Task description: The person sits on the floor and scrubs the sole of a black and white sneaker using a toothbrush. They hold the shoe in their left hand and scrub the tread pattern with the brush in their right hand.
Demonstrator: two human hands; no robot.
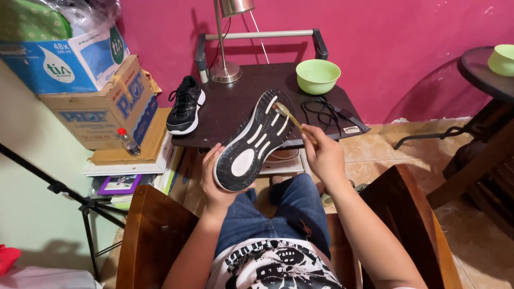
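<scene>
While both hands work over the lap, the stock reads as follows.
Right fingers: curled together, pinching the handle of a toothbrush (293, 122).
Right hand (324, 157): raised just right of the shoe, knuckles up.
Toothbrush: amber, slanting up-left, bristle end touching the sole near the toe.
Left fingers: wrapped behind the heel of the shoe (254, 140), mostly hidden; thumb at the heel edge.
Left hand (215, 179): under the heel, cupping it.
Shoe: black, sole up and facing the camera, white tread bars, toe pointing away, held above the knees at the table's front edge.
Table (230, 109): dark, low, straight ahead.
Second shoe (185, 106): black, white sole, upright on the table's left edge.
Bowl (318, 75): green, at the table's back right.
Cable (321, 109): black, coiled in front of the bowl.
Lamp (225, 67): metal base at the table's back.
Boxes (85, 85): cardboard, stacked at left.
Chair (152, 235): wooden arms either side of the lap.
</scene>
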